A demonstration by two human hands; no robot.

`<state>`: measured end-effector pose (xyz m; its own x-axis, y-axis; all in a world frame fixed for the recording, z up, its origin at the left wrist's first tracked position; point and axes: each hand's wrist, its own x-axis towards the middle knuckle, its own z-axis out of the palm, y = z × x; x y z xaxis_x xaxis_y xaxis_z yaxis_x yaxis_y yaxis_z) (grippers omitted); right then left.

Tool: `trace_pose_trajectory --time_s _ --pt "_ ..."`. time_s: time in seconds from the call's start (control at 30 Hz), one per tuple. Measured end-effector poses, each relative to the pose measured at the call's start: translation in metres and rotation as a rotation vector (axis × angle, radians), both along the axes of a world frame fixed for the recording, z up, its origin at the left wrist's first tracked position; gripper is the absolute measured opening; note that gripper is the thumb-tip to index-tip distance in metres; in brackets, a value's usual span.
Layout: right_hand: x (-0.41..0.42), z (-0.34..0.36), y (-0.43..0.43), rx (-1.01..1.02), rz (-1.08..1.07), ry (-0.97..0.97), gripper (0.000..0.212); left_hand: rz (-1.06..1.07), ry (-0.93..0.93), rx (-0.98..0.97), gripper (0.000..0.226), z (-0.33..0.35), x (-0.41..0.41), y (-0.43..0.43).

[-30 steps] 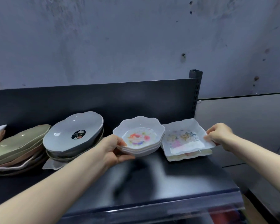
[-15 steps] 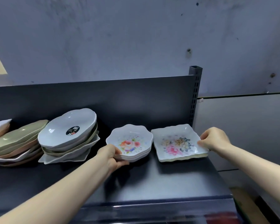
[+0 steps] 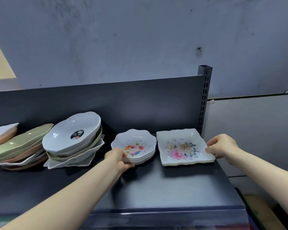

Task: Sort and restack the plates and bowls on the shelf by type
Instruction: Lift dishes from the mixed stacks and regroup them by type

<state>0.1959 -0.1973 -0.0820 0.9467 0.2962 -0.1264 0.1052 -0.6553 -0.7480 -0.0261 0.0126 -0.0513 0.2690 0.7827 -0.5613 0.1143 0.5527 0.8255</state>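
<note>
On the dark shelf (image 3: 156, 188) a small stack of white scalloped bowls with a flower print (image 3: 136, 145) stands in the middle. My left hand (image 3: 118, 159) grips its left rim. To the right lies a stack of square floral plates (image 3: 181, 146), and my right hand (image 3: 221, 146) pinches its right edge. Further left a mixed pile has pale blue bowls (image 3: 71, 131) tilted on cream and white square plates. At the far left lean green and pink plates (image 3: 18, 145).
The shelf's dark back panel (image 3: 106, 103) runs behind all the stacks, with a slotted upright post (image 3: 204, 97) at its right end. The shelf's front lip (image 3: 156, 213) lies near me. A grey wall rises behind.
Both floral stacks have come down and now sit flat on the shelf, a little further back. My hands stay on their rims.
</note>
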Motion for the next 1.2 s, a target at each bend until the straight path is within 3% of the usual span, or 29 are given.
trace_pose_trajectory --time_s 0.43,0.53,0.63,0.83,0.9,1.1,1.2 --pt "0.001 0.0 0.02 -0.054 0.052 -0.013 0.012 0.053 -0.015 0.035 0.05 0.005 0.008 0.01" --pt "-0.002 0.011 0.023 -0.146 0.079 -0.178 0.008 0.008 -0.006 0.01 0.043 0.002 0.002 0.014" --pt "-0.011 0.026 0.038 -0.105 0.128 -0.286 0.017 -0.056 -0.056 0.019 0.031 0.003 -0.009 0.015" --pt "-0.057 0.058 0.098 -0.007 0.392 -0.345 0.017 -0.283 -0.048 0.212 0.024 0.029 -0.041 0.015" --pt "-0.075 0.068 0.119 0.011 0.458 -0.33 0.016 -0.347 -0.038 0.326 0.032 0.044 -0.057 0.02" --pt "-0.12 0.081 0.174 0.125 0.579 -0.267 0.014 -0.312 0.07 0.634 0.035 0.077 -0.113 0.065" --pt "-0.14 0.088 0.205 0.174 0.599 -0.232 0.014 -0.262 0.122 0.681 0.034 0.088 -0.147 0.099"
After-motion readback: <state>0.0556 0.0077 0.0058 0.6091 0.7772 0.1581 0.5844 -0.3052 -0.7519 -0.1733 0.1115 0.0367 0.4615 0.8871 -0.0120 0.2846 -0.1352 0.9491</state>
